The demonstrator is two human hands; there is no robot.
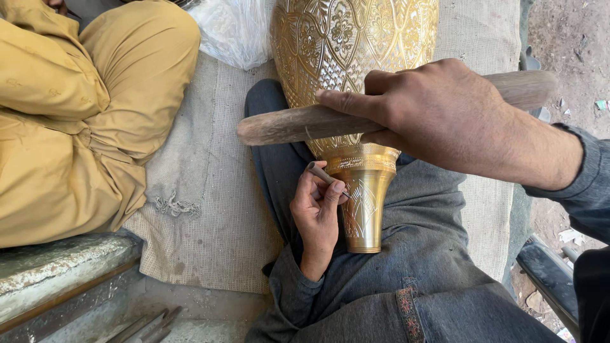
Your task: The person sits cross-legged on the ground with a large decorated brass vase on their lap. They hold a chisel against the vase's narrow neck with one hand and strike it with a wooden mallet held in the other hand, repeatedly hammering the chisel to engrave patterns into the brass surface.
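- One head view, looking straight down at a seated person's lap, clad in grey-blue cloth.
- Brass vase (356, 76), gold-coloured and covered in engraved floral pattern, lies across the lap: its wide body runs off the frame at 12 o'clock, and its narrow flared neck (363, 206) points toward 6 o'clock, at the centre of the picture.
- Left hand (318, 209), just at 9 o'clock of the neck, has its fingers pressed together, pinching a thin metal chisel (325, 174); the tip touches the neck's upper part.
- Right hand (438, 114), at 2 o'clock from the neck, is curled tight around a wooden mallet stick (292, 124), index finger stretched along it. The stick lies crosswise over the vase's lower body, above the chisel.
- Woven mat (210, 209) lies under the lap. At 9 to 11 o'clock sits another person in mustard-yellow clothing (82, 114). A white plastic bag (235, 28) rests at 12 o'clock, just beside the vase.
- Risk, as a judgement: the round vase rests only on the legs, so it could roll under a blow and send the chisel skidding across the finished pattern.
- Second risk: the pinching fingers sit close to the chisel's head, so an off-centre strike might land on them.
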